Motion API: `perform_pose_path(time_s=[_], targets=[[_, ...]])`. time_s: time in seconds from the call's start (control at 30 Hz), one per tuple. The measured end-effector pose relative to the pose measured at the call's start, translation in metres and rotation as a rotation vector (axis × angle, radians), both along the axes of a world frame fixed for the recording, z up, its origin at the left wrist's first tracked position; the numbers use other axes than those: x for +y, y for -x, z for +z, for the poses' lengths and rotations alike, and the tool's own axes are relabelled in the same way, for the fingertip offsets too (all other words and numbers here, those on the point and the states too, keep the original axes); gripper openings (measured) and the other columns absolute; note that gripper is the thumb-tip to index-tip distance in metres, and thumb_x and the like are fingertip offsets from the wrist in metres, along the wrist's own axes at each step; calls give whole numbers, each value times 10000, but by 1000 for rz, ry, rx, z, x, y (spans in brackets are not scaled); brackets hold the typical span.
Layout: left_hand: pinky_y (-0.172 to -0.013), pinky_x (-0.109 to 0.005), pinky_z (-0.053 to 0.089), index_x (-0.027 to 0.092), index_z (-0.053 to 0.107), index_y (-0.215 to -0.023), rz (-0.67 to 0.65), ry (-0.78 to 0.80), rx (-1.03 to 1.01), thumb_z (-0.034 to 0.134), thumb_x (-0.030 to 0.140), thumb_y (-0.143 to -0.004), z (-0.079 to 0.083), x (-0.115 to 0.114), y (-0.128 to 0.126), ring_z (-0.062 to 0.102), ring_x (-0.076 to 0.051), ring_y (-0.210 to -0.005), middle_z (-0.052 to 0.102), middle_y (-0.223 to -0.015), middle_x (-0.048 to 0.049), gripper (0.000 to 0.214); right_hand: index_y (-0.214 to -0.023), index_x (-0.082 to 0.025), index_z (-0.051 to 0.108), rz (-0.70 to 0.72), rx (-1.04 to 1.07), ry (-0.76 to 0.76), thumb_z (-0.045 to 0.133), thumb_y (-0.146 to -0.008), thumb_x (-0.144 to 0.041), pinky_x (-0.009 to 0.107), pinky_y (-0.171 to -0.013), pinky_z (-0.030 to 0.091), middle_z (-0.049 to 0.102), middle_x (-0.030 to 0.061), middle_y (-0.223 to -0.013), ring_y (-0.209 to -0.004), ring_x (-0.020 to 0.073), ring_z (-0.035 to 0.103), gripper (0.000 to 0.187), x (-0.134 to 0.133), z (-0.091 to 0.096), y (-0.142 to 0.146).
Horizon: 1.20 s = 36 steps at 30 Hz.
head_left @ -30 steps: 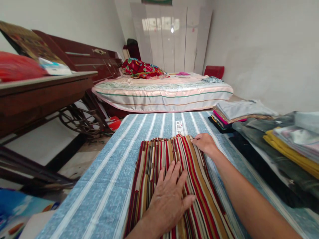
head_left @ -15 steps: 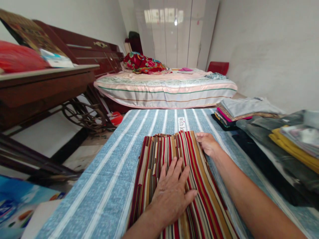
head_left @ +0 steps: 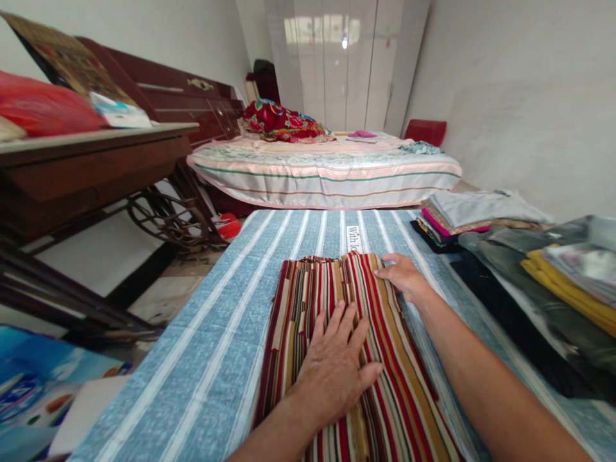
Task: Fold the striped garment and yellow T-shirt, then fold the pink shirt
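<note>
A folded striped garment [head_left: 380, 321] in red, tan, cream and black lies lengthwise before me on the blue-and-white striped bed cover [head_left: 206, 321]. Its far edge looks gathered. My left hand [head_left: 334, 362] rests flat on the middle of the garment, fingers spread. At the far right corner, my right hand [head_left: 404, 276] grips the garment's edge, the thumb on top; the other fingers are partly hidden.
Stacked folded clothes [head_left: 486, 212] and dark trousers [head_left: 520, 321] lie on the right, with a yellow garment [head_left: 568, 285] on top. A wooden sewing table [head_left: 96, 160] with an iron wheel stands left. Beyond is another bed [head_left: 327, 179] with a red floral quilt [head_left: 283, 122].
My right thumb has moved left onto the garment's top at its far corner, and the index finger has lifted slightly. My left hand stays flat. The view has shifted slightly.
</note>
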<state>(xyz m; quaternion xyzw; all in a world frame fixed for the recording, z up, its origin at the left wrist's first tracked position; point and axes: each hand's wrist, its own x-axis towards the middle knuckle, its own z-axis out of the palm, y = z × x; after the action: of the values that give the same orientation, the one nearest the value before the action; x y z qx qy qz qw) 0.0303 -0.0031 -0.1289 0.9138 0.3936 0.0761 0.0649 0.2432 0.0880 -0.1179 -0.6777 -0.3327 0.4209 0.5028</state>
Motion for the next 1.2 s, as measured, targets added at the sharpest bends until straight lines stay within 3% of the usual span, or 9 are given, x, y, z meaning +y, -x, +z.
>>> perform_pose_path(time_s=[0.17,0.33,0.53,0.67,0.87,1.03,1.2], targets=[[-1100,-562,114,266,327,-1404,-22,24,5,221,661,-865,-2,2,-1,97,-274,-1401,202,-1522,-54,676,-972,-156,560,7,-27,-12,616,-594,-57,193,-386,344,490,-90,-503,-408,101,476,394,1,-7,-2],[-1094,-565,128,253,322,-1405,-33,38,22,220,664,-862,-5,4,-2,124,-283,-1394,220,-1516,-68,688,-1037,-179,514,-21,8,-2,608,-673,-142,204,-422,408,542,-54,-568,-498,125,543,377,-6,-5,-4],[-1098,-557,124,243,309,-1410,-30,52,23,243,655,-864,0,1,-2,119,-285,-1394,222,-1515,-73,687,-1038,-196,454,-33,16,26,674,-659,-218,249,-436,464,534,-41,-609,-542,155,570,439,-53,6,0],[-1100,-557,109,224,280,-1422,-29,78,18,261,653,-862,2,-2,-3,78,-287,-1401,189,-1523,-84,705,-1097,-206,427,9,-77,69,702,-627,-262,245,-411,444,537,-42,-634,-526,158,569,547,-86,1,6],[-1102,-556,107,198,265,-1420,-34,196,-24,325,667,-838,13,-2,-2,99,-287,-1399,189,-1520,-107,750,-1043,-200,464,66,-113,100,622,-646,-223,224,-324,354,549,-35,-631,-482,157,555,428,-101,-14,11],[-1100,-488,212,174,391,-1329,46,140,-137,346,528,-898,31,-9,30,221,-243,-1373,310,-1474,-115,559,-1049,-206,466,70,-70,42,603,-666,-197,214,-309,324,543,-57,-555,-419,138,512,406,-106,-18,9],[-1088,-433,269,140,475,-1238,271,80,-227,446,323,-863,26,-24,92,343,-236,-1315,425,-1396,-139,418,-1110,-205,457,91,-117,56,643,-717,-316,216,-293,318,584,-36,-580,-395,132,495,449,-118,-14,11]])
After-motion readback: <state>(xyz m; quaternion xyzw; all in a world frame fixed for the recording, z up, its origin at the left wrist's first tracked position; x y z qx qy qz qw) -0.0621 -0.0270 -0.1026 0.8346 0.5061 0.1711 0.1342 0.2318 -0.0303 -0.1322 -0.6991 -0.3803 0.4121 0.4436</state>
